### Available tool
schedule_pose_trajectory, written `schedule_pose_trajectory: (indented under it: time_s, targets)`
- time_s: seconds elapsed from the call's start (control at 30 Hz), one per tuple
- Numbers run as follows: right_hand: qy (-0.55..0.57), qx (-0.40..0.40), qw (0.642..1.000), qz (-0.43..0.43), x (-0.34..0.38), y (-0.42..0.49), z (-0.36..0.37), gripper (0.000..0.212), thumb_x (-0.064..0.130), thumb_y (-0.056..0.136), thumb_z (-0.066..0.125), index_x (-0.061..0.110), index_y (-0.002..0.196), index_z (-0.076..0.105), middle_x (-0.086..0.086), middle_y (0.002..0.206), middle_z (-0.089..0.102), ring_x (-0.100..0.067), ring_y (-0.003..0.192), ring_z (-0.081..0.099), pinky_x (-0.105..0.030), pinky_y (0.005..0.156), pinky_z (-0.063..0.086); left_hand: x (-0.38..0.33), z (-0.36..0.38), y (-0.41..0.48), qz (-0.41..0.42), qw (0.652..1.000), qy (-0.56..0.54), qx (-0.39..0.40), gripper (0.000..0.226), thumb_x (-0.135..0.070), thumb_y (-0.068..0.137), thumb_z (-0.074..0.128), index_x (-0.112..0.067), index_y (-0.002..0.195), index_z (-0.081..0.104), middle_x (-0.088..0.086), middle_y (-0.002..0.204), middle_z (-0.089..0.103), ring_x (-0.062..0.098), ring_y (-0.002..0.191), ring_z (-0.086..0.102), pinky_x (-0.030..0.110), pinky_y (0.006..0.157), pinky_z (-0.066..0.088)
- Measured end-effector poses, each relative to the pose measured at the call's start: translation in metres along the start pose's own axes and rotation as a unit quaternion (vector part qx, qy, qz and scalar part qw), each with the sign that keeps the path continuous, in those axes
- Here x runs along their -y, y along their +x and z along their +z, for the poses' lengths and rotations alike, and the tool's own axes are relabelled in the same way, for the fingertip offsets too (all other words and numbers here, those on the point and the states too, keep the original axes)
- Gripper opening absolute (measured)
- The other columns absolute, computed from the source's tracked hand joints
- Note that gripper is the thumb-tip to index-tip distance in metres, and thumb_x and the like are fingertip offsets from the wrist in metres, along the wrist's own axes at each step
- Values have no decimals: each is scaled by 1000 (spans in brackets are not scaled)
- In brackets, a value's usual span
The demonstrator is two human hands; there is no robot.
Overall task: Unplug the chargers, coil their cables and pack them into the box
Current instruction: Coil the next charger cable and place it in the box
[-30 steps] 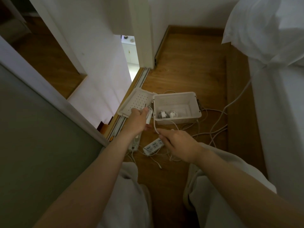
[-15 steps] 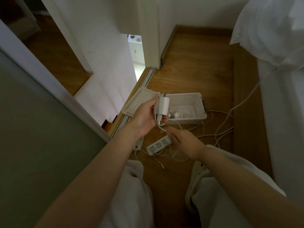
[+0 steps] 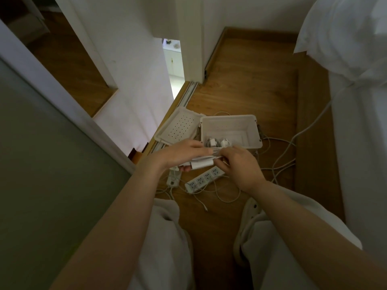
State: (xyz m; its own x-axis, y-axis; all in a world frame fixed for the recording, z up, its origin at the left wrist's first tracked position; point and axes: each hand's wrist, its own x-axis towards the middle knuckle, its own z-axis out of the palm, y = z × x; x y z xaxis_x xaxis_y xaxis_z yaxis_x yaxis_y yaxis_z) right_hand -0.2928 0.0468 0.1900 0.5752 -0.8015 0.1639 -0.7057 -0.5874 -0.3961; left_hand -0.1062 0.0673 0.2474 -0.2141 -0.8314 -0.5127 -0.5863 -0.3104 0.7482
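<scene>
Left hand (image 3: 184,152) up front, palm down, fingers curled round a white charger (image 3: 202,164), thumb tucked underneath it. The charger lies flat in that grip, held in the air above the floor (image 3: 240,91). Right hand (image 3: 244,164) comes in close from the other side, fingertips bunched and pinching the cable (image 3: 206,158) where it runs across the top of the charger. The two hands are almost touching, thumb to fingertip, with the white strands of cable drawn between them. How many turns sit on the charger, I cannot tell; the fingers cover most of it.

Just beyond the hands, the box (image 3: 228,127) stands open on the floor, its perforated lid (image 3: 180,128) swung out to the left and lying tilted against the door track. Down in the box's near left corner, two packed chargers (image 3: 212,142) sit side by side, each wound in its own cable.

Under the hands, a white strip (image 3: 204,178) lies at a slant on the floor, sockets up. A second strip (image 3: 173,180) pokes out below the left wrist, mostly hidden. Loose cables (image 3: 280,164) trail across the boards to the right of the box, and one thicker lead climbs toward the bed (image 3: 360,143), where a pillow (image 3: 345,32) hangs over the edge
</scene>
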Motion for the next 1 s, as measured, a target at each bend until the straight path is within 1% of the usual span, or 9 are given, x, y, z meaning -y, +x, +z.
schedule_pose_trajectory:
  time_s: [0.17, 0.27, 0.4, 0.5, 0.6, 0.77, 0.87, 0.93, 1.0]
  targets:
    - [-24, -19, 999, 25, -3, 4, -2, 25, 35, 94, 50, 13, 88, 61, 3, 78, 54, -11, 73, 43, -25, 65, 33, 4, -3, -2, -22, 998, 55, -28, 30, -45, 93, 50, -16, 93, 59, 2, 78, 56, 13, 58, 50, 20, 50, 38]
    - [-19, 2, 997, 71, -9, 8, -7, 29, 36, 96, 41, 13, 91, 58, 5, 80, 50, -13, 76, 47, -24, 66, 31, 13, -6, -2, -45, 989, 116, -79, 31, -46, 93, 50, -16, 94, 56, 2, 84, 56, 13, 63, 51, 24, 58, 43]
    - [12, -20, 998, 58, 0, 6, -6, 28, 34, 98, 40, 14, 90, 58, 1, 78, 57, -14, 71, 52, -26, 62, 40, 17, -4, 2, -57, 977, 128, -162, 22, -42, 95, 49, -20, 91, 47, -1, 87, 53, 16, 72, 54, 33, 69, 49]
    - [75, 3, 996, 39, 13, 3, -3, 26, 32, 99, 39, 16, 94, 59, 3, 78, 58, -12, 69, 53, -24, 62, 42, 15, -2, 7, -63, 972, 80, -210, 26, -38, 97, 47, -14, 105, 42, 4, 100, 53, 22, 83, 58, 36, 74, 52]
    - [126, 51, 991, 10, 22, 2, 5, 23, 28, 99, 39, 14, 102, 58, 1, 83, 60, -13, 71, 55, -27, 64, 45, 10, 2, 11, -46, 964, 30, -260, 23, -33, 98, 46, -14, 107, 36, 4, 104, 48, 23, 91, 57, 35, 73, 53]
    - [138, 53, 988, -39, 27, -1, 13, 21, 26, 100, 37, 13, 105, 53, -5, 88, 59, -21, 76, 55, -39, 67, 46, 3, 7, 16, -24, 951, -66, -302, 23, -32, 100, 41, -11, 103, 34, 0, 93, 47, 13, 78, 55, 19, 56, 48]
    - [130, 43, 989, -56, 28, -1, 12, 20, 23, 99, 39, 13, 105, 55, -5, 93, 59, -18, 83, 54, -32, 71, 44, -4, 12, 15, -13, 934, -110, -339, 22, -33, 101, 38, -11, 100, 35, -3, 85, 44, 4, 72, 47, 8, 51, 41]
    - [116, 37, 991, -53, 27, -1, 12, 19, 22, 99, 41, 13, 102, 58, -3, 92, 57, -12, 84, 49, -25, 71, 38, -7, 17, 17, 2, 922, -173, -346, 20, -34, 101, 37, -14, 98, 35, -1, 90, 48, 9, 78, 56, 11, 60, 47]
    - [128, 41, 991, -26, 26, 0, 14, 21, 24, 98, 42, 12, 92, 58, -2, 88, 57, -12, 80, 51, -25, 69, 40, -10, 20, 19, 13, 901, -267, -342, 18, -36, 101, 36, -19, 94, 37, 9, 102, 55, 21, 86, 65, 30, 74, 57]
